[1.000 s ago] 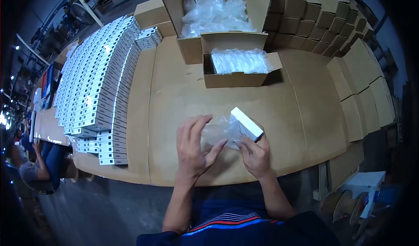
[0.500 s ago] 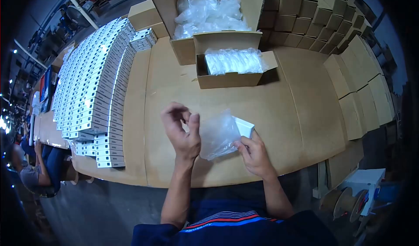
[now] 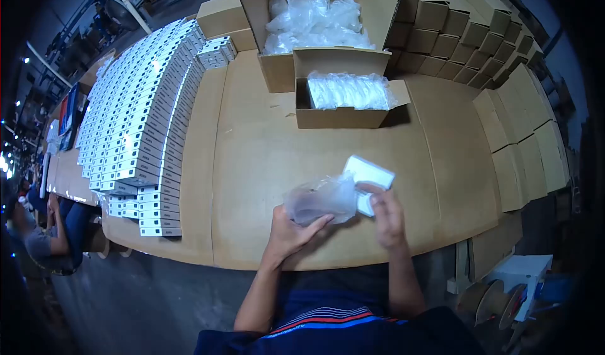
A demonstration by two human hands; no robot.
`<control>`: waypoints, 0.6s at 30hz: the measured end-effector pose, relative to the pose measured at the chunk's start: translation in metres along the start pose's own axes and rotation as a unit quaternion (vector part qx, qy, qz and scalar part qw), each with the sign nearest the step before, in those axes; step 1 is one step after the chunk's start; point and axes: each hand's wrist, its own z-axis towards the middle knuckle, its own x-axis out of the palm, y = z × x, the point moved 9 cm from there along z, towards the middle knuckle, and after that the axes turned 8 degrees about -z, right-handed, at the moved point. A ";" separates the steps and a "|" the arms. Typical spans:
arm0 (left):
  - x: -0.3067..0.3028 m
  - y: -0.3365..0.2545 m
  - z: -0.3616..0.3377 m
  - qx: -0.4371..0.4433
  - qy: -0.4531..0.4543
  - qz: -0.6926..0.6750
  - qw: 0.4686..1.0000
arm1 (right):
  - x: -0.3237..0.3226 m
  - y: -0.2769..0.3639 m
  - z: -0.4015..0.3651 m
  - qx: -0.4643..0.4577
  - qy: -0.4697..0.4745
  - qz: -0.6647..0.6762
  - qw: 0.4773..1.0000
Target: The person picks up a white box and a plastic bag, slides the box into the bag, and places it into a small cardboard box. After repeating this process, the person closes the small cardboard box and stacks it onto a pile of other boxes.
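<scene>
Over the middle of the cardboard-topped table, a clear plastic bag (image 3: 320, 199) is gripped from below by my left hand (image 3: 292, 234), thumb on the near side. A small white box (image 3: 368, 173) stands at the bag's right-hand opening, its left part overlapped by the plastic. My right hand (image 3: 389, 221) holds that box at its right side, fingers bent across its face and slightly blurred.
An open carton (image 3: 340, 117) with a row of bagged white items stands ahead. Behind it, a larger box (image 3: 277, 74) holds loose plastic bags. White boxes (image 3: 142, 109) are stacked left; brown cartons (image 3: 435, 40) are stacked right. A seated person (image 3: 47, 235) is far left.
My left hand has dropped from its raised position beside the bag to grip it. The white box shows more on the right, and my right hand has shifted right. The view has turned slightly.
</scene>
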 end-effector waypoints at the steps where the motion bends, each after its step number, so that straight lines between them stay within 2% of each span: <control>1: 0.000 -0.004 -0.003 0.018 0.006 0.023 1.000 | -0.010 -0.002 0.008 0.032 -0.020 0.032 0.999; 3: 0.004 -0.009 -0.006 0.040 0.024 0.047 0.998 | -0.032 0.033 0.025 -0.047 -0.124 0.165 0.977; 10: 0.018 -0.008 -0.010 0.028 0.059 0.039 0.997 | -0.030 0.099 0.063 -0.199 0.016 0.174 0.964; 17: 0.012 -0.007 -0.009 0.025 0.047 0.031 0.998 | 0.003 0.122 0.069 -0.253 0.176 0.144 0.940; 18: 0.011 -0.003 -0.008 0.027 0.042 0.032 0.998 | 0.004 0.129 0.070 -0.231 0.156 0.187 0.942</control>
